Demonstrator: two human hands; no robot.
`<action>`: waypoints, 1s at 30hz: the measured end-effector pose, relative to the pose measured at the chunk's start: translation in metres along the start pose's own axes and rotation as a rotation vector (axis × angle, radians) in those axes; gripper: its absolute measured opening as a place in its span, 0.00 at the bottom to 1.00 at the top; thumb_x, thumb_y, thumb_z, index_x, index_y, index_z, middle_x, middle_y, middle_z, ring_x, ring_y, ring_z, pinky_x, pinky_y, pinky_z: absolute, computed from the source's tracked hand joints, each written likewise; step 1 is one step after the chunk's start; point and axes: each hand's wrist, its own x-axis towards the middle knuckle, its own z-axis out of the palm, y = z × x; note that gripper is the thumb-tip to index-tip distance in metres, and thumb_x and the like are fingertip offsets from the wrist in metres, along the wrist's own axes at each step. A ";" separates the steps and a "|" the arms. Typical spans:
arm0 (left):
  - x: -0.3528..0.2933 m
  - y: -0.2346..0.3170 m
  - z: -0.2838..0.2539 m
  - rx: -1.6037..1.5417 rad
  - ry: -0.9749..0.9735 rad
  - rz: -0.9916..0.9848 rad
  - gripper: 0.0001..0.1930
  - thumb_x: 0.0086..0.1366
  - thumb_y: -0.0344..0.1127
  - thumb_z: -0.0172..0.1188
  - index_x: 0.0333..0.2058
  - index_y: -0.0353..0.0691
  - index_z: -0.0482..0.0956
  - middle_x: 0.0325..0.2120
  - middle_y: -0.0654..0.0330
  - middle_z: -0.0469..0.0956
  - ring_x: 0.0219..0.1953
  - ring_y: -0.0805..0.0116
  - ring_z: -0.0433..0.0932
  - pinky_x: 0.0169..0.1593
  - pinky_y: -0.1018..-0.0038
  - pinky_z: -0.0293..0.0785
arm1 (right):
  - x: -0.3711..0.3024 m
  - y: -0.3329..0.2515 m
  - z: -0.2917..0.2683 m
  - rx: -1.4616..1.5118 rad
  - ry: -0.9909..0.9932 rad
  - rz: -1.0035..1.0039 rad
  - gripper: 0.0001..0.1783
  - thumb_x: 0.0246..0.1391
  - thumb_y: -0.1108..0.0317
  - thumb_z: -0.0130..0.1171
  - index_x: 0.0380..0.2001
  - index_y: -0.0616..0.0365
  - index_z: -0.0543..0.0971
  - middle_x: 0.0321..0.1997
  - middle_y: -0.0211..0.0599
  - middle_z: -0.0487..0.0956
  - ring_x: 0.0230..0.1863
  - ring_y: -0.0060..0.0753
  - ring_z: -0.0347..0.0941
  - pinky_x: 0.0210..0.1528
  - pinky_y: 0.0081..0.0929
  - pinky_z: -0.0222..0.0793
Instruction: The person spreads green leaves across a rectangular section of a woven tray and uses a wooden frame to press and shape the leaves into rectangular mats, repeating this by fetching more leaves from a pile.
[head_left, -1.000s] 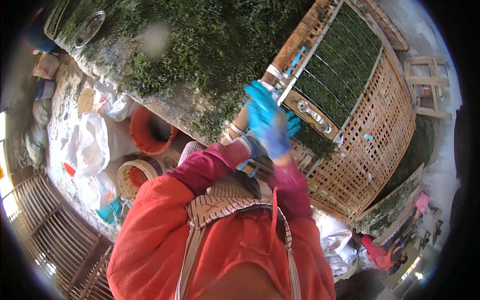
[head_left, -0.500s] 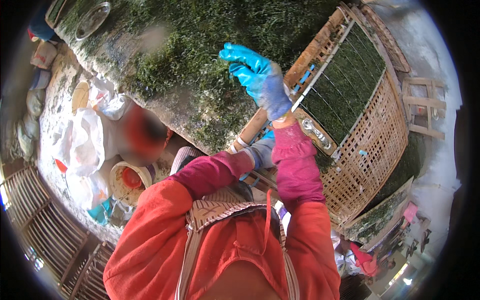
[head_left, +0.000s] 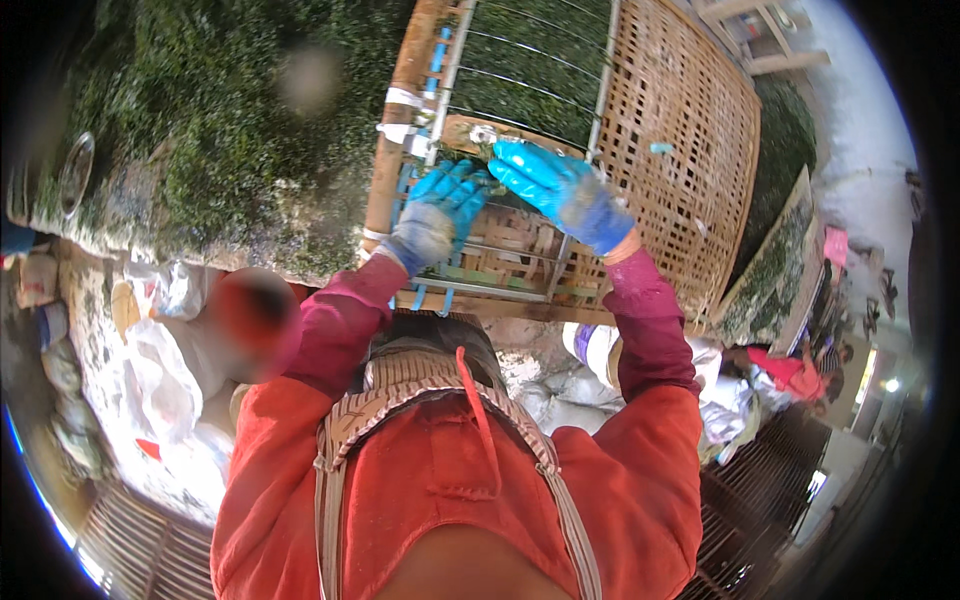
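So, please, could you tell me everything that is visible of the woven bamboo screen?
The woven bamboo screen is a tan lattice, apparently of flat bamboo strips, with many small gaps. It lies right of center, cut off at the picture's top. A metal frame lies over its left part, around a dark green leafy layer. A light-blue scrap lies on the bare weave. The blue-gloved right hand hides some of it; contact is unclear.

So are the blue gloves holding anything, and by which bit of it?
I can't tell: the left hand and right hand are near the wooden board, but their palms are hidden and no clear grip on anything shows.
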 end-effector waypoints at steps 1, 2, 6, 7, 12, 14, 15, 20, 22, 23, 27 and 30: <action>0.006 0.001 -0.006 0.003 -0.105 -0.008 0.28 0.60 0.36 0.59 0.61 0.46 0.77 0.64 0.58 0.75 0.69 0.54 0.69 0.74 0.51 0.58 | -0.034 0.000 0.014 0.034 -0.074 0.042 0.35 0.52 0.76 0.63 0.66 0.44 0.77 0.72 0.37 0.73 0.70 0.45 0.72 0.67 0.43 0.74; 0.003 0.001 -0.008 -0.042 -0.061 0.010 0.28 0.59 0.36 0.60 0.60 0.46 0.78 0.63 0.58 0.76 0.68 0.53 0.71 0.74 0.51 0.59 | -0.063 0.000 0.027 0.070 -0.138 0.083 0.35 0.53 0.76 0.62 0.66 0.45 0.77 0.74 0.36 0.71 0.70 0.44 0.71 0.67 0.43 0.73; -0.005 0.004 -0.011 -0.085 0.089 -0.002 0.25 0.58 0.35 0.63 0.57 0.44 0.81 0.60 0.54 0.79 0.64 0.48 0.74 0.71 0.48 0.63 | -0.122 -0.009 0.032 0.250 0.031 0.565 0.36 0.52 0.78 0.61 0.66 0.42 0.77 0.71 0.36 0.74 0.73 0.46 0.66 0.71 0.41 0.70; 0.006 0.015 -0.018 -0.056 0.111 -0.039 0.25 0.60 0.35 0.63 0.58 0.43 0.81 0.60 0.53 0.78 0.65 0.48 0.74 0.71 0.47 0.62 | -0.126 -0.013 0.033 0.225 0.116 0.662 0.30 0.54 0.74 0.61 0.62 0.44 0.79 0.69 0.37 0.76 0.73 0.45 0.66 0.69 0.44 0.70; 0.042 0.043 0.016 0.049 -0.296 0.012 0.27 0.68 0.41 0.61 0.64 0.41 0.75 0.66 0.51 0.73 0.70 0.47 0.67 0.75 0.48 0.54 | -0.089 -0.047 0.053 0.166 -0.044 0.524 0.26 0.60 0.57 0.64 0.60 0.50 0.80 0.69 0.33 0.75 0.78 0.40 0.59 0.79 0.60 0.48; 0.046 0.030 0.007 0.024 -0.281 0.050 0.26 0.68 0.43 0.59 0.63 0.40 0.75 0.65 0.51 0.74 0.69 0.47 0.68 0.75 0.50 0.57 | -0.105 -0.037 0.052 0.046 -0.124 0.559 0.24 0.60 0.56 0.63 0.57 0.52 0.82 0.68 0.33 0.76 0.77 0.40 0.59 0.80 0.62 0.45; 0.054 0.029 -0.002 -0.018 -0.301 0.024 0.26 0.69 0.44 0.59 0.63 0.40 0.75 0.65 0.51 0.74 0.69 0.47 0.69 0.74 0.49 0.57 | -0.106 -0.031 0.044 0.039 -0.116 0.556 0.22 0.61 0.56 0.63 0.56 0.52 0.83 0.68 0.32 0.76 0.77 0.40 0.59 0.80 0.62 0.44; 0.057 0.042 0.010 0.019 -0.302 0.105 0.26 0.69 0.43 0.58 0.62 0.37 0.75 0.63 0.47 0.75 0.65 0.44 0.72 0.72 0.49 0.60 | -0.102 -0.043 0.046 0.027 -0.206 0.545 0.16 0.61 0.58 0.63 0.49 0.49 0.87 0.65 0.33 0.78 0.77 0.39 0.61 0.81 0.63 0.42; 0.059 0.041 0.002 -0.016 -0.339 0.073 0.26 0.69 0.44 0.58 0.62 0.37 0.75 0.64 0.47 0.74 0.67 0.44 0.70 0.73 0.50 0.60 | -0.107 -0.020 0.035 0.420 -0.066 0.630 0.20 0.57 0.66 0.66 0.54 0.52 0.84 0.67 0.39 0.77 0.76 0.44 0.63 0.79 0.57 0.52; 0.060 0.039 -0.003 -0.010 -0.384 0.059 0.27 0.69 0.44 0.58 0.62 0.37 0.75 0.65 0.48 0.73 0.68 0.44 0.69 0.72 0.50 0.60 | -0.121 -0.007 0.035 0.579 0.076 0.690 0.24 0.56 0.68 0.67 0.57 0.53 0.82 0.68 0.41 0.76 0.76 0.45 0.62 0.78 0.55 0.55; 0.085 0.069 -0.010 -0.063 -0.335 0.129 0.29 0.68 0.47 0.60 0.64 0.40 0.75 0.66 0.49 0.71 0.70 0.46 0.67 0.73 0.53 0.58 | -0.150 0.002 0.034 0.521 0.095 0.849 0.45 0.52 0.66 0.72 0.73 0.51 0.65 0.79 0.45 0.61 0.77 0.56 0.59 0.76 0.50 0.60; 0.090 0.073 0.040 -0.036 -0.409 0.142 0.33 0.68 0.53 0.59 0.66 0.41 0.73 0.65 0.50 0.72 0.70 0.47 0.66 0.75 0.52 0.53 | -0.134 -0.005 0.067 0.216 -0.057 0.798 0.44 0.50 0.62 0.72 0.71 0.52 0.69 0.80 0.44 0.57 0.76 0.58 0.59 0.75 0.51 0.59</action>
